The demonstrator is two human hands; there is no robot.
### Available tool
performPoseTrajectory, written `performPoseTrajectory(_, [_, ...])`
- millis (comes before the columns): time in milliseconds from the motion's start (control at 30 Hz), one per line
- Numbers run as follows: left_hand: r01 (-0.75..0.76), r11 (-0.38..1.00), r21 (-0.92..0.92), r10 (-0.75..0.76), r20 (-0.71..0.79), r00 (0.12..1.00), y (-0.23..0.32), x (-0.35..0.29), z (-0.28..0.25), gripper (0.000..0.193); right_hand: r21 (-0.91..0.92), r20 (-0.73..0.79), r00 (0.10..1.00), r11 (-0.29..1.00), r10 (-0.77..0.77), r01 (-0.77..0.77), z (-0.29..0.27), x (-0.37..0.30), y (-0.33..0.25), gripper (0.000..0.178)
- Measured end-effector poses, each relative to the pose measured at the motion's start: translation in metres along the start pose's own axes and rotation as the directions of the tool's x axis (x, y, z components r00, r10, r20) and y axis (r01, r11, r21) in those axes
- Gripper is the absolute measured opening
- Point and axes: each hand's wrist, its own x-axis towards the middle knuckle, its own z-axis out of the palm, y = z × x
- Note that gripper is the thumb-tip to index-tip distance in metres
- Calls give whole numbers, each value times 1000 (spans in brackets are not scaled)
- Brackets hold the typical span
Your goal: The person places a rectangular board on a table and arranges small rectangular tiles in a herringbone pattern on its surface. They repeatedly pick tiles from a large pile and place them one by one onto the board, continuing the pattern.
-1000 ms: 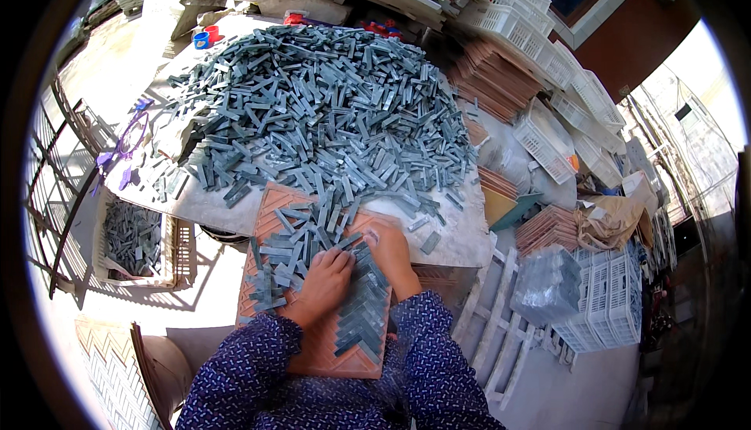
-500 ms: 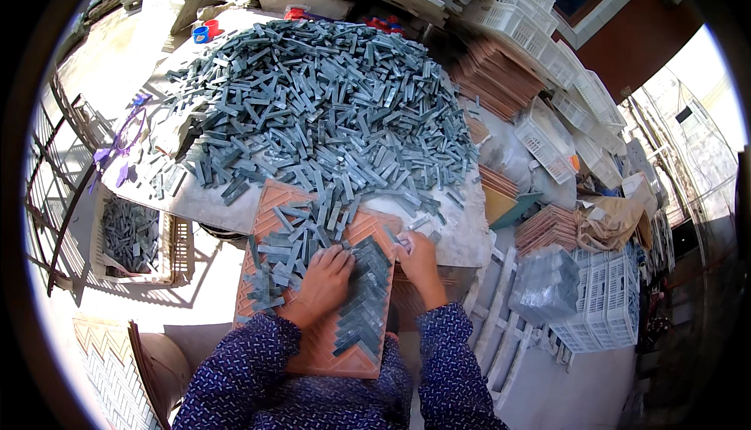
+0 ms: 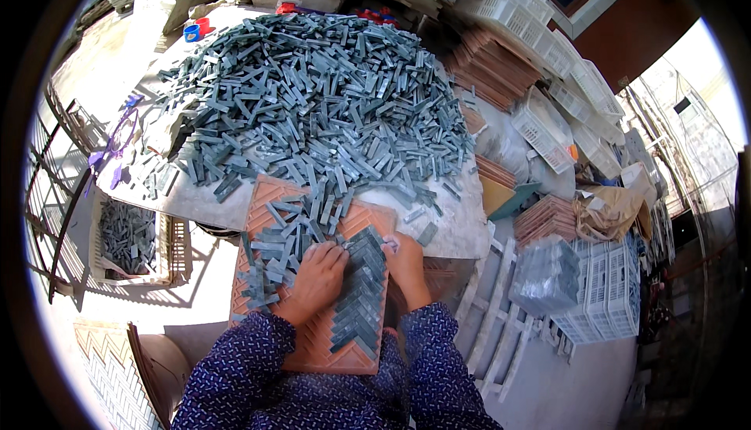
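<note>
Left hand (image 3: 317, 274) is lying palm-down, fingers curled over loose grey strips (image 3: 278, 246) on the orange grid board (image 3: 313, 348). Right hand (image 3: 405, 262) is gripping the board's right edge (possibly pinching a strip; unclear). Herringbone rows (image 3: 361, 293) are sitting between both hands. Big strip pile (image 3: 313, 94) is covering the table beyond.

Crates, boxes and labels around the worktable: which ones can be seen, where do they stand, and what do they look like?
White lattice crates: stacked at the right, boxy plastic.
More white crates: upper right behind the table, stacked.
Shallow white crate: left of the table, holding grey-blue strips.
Clear bag: right, lumpy, greyish contents.
Brown crumpled paper: right, beside the crates.
Labels, signs, screens: none visible.
</note>
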Motion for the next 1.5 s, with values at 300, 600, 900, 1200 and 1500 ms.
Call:
performPoseTrajectory(300, [1,1000,-15,-1,-7,1000,-2,-1,1,28,-222,119,993,975,8,19,-12,35,-29,21])
performPoseTrajectory(600, [4,999,-39,-5,-10,1000,-4,-1,4,28,101,332,885,945,-327,311,-4,62,-3,16])
performPoseTrajectory(900, [-5,1000,-2,5,-11,1000,-4,-2,3,29,61,184,914,932,-361,356,10,56,-34,30])
performPoseTrajectory(1200, [-5,1000,-20,4,-35,999,-4,0,4,28,-140,308,800,807,-515,574,32,61,-59,21])
performPoseTrajectory(1500, [0,999,-39,-1,-24,1000,-3,-2,3,29,78,202,835,859,-511,507,-6,62,-33,17])
